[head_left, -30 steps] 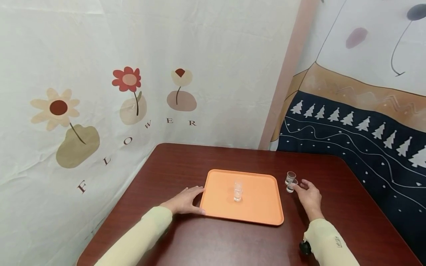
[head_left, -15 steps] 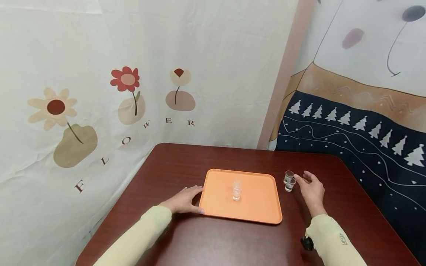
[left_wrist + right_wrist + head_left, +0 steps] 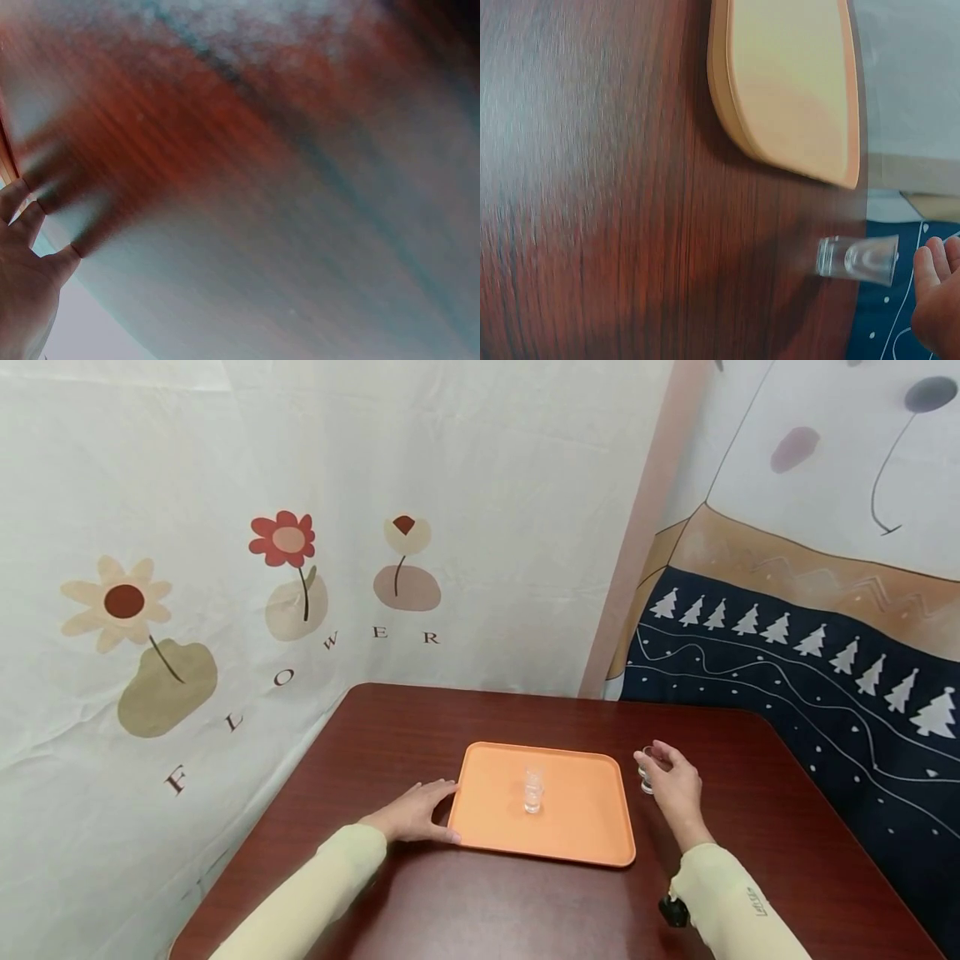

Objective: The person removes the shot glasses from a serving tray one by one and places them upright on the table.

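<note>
In the head view my left hand [image 3: 420, 812] rests at the left edge of an orange tray [image 3: 592, 843], fingers extended along the rim and thumb at its front left corner. Clear shot glass shapes [image 3: 533, 797] overlap one behind the other near the tray's middle. My right hand [image 3: 677, 789] is over two more small clear shot glasses [image 3: 647, 787] standing right of the tray, and partly hides them. In the right wrist view a gap shows between the fingertips [image 3: 924, 262] and the rim of a shot glass [image 3: 855, 259].
The dark red wooden table [image 3: 480, 910] carries the tray and glasses. Behind it hangs a pale cloth [image 3: 510, 527] with printed flowers, and at the right a dark blue printed cloth [image 3: 787, 693]. The left wrist view is mostly blurred table.
My right hand first drew back slightly right from the two glasses, then came left over them, covering most of them. The left hand and tray have stayed in place.
</note>
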Available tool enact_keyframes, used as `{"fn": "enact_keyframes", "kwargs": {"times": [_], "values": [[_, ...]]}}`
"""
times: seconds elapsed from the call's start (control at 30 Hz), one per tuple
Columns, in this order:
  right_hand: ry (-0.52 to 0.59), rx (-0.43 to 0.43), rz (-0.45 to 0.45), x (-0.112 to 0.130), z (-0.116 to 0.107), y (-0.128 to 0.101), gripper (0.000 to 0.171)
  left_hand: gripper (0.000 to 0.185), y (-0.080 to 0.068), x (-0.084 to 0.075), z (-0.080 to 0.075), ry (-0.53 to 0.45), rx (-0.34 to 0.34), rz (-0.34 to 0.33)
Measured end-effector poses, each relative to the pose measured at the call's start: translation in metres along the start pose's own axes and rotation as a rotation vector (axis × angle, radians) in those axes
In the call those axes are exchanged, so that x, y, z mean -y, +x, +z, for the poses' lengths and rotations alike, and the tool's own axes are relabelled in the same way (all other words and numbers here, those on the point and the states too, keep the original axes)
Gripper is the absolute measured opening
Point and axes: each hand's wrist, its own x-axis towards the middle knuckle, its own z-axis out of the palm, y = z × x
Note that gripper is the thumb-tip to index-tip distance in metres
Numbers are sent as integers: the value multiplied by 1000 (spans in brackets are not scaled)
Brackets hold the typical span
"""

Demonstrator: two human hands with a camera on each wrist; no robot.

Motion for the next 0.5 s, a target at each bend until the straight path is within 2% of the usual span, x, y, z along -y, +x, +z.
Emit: {"fn": "enact_keyframes", "kwargs": {"times": [0.33,0.5], "values": [[-16,102,-39,4,18,-11,54,99,-2,-3,-2,-9,-6,7],[-26,117,-67,4,27,-15,49,100,-2,-3,-3,-12,2,-8]]}}
